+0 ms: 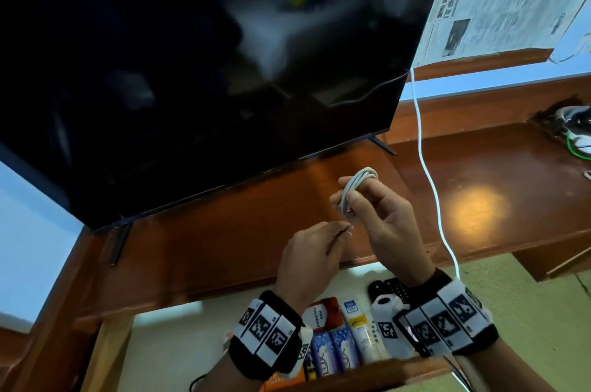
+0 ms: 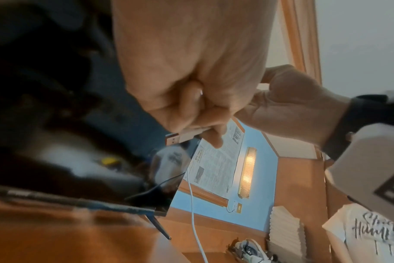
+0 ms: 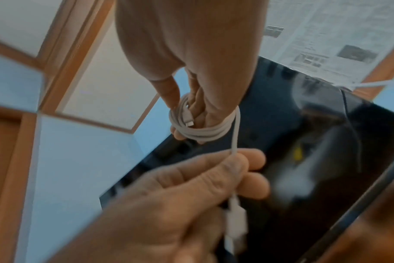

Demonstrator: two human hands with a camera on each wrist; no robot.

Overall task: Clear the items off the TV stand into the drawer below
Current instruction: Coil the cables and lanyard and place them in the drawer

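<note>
White cable [image 1: 357, 187]: coiled round the right hand [image 1: 380, 215] fingers, held above the counter [image 1: 224, 244]. Left hand [image 1: 315, 259] pinches its USB plug end [image 2: 180, 138]. Open drawer [image 1: 179, 350] lies below.

The brown TV stand [image 1: 256, 238] holds the big black TV [image 1: 192, 72] on two thin legs.

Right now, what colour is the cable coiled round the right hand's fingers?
White; the coiled cable shows best in the right wrist view.
</note>
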